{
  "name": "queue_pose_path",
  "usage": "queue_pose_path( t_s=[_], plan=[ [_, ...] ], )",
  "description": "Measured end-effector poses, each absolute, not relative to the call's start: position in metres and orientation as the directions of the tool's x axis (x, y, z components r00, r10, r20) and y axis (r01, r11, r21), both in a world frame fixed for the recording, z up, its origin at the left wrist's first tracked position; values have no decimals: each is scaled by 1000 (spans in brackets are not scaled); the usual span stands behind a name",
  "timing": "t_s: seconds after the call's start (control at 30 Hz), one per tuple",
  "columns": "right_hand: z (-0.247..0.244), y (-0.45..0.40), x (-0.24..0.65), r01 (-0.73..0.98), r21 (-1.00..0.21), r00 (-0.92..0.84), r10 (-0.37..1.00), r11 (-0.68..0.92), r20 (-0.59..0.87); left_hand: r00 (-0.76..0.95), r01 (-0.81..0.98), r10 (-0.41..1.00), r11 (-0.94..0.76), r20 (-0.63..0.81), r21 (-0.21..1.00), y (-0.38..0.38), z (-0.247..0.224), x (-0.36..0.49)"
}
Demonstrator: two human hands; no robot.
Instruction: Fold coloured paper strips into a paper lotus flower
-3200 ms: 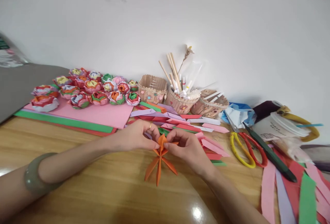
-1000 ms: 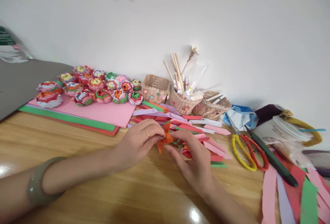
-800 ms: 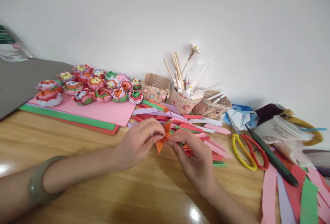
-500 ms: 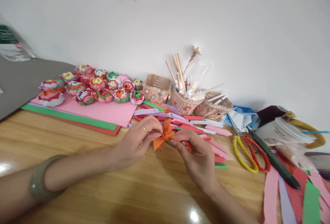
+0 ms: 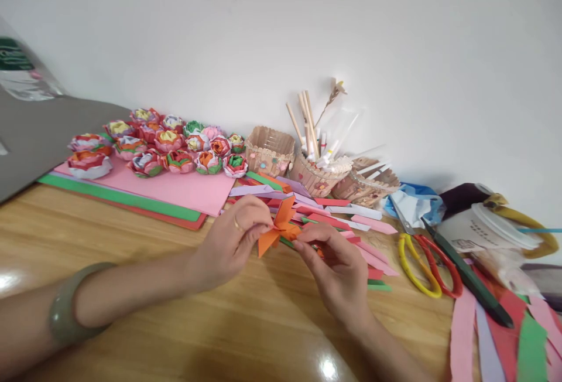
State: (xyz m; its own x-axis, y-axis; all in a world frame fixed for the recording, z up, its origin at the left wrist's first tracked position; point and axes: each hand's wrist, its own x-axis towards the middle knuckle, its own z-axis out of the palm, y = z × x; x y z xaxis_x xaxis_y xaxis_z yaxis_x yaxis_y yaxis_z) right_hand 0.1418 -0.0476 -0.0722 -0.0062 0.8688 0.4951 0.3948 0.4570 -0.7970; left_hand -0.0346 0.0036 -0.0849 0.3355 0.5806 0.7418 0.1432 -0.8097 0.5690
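Between my two hands, above the wooden table, is an orange piece of folded paper (image 5: 283, 218) with several pointed petals standing out. My left hand (image 5: 235, 238), with a ring on one finger, pinches it from the left side. From the right, the thumb and fingertips of my right hand (image 5: 336, 268) pinch its other side. The fingertips hide parts of the paper. Just behind the hands lies a loose pile of folded paper strips (image 5: 316, 206) in pink, red, purple, white and green.
Several finished paper flowers (image 5: 169, 139) stand on stacked coloured sheets (image 5: 199, 191) at the back left. Decorated baskets (image 5: 270, 150) line the wall, one with sticks and pens. Scissors (image 5: 419, 265), a dark green knife (image 5: 476, 285), a white tub (image 5: 483, 227) and cut paper (image 5: 533, 344) lie at right.
The orange paper has turned slightly between my fingers, its upper petal now tilting more to the right. Both hands keep their pinch. The whole view has shifted a little.
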Motion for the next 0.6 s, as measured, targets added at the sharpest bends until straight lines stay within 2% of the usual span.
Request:
queue_pose_path(
  t_s=[0.13, 0.23, 0.5, 0.6],
  plan=[
    [-71, -53, 136, 387, -819, 14, 885, 424, 465, 328, 194, 374, -926, 868, 325, 4, -86, -34],
    [-70, -56, 132, 391, -809, 3, 878, 440, 479, 326, 246, 313, -939, 892, 240, 3, -89, -34],
    [-71, -59, 129, 380, -815, 40, 872, 438, 488, 316, 254, 458, -885, 831, 391, 0, -99, -37],
    [-69, -58, 129, 421, -804, 32, 879, 420, 476, 334, 222, 456, -889, 825, 401, 1, -98, -37]
  ],
)
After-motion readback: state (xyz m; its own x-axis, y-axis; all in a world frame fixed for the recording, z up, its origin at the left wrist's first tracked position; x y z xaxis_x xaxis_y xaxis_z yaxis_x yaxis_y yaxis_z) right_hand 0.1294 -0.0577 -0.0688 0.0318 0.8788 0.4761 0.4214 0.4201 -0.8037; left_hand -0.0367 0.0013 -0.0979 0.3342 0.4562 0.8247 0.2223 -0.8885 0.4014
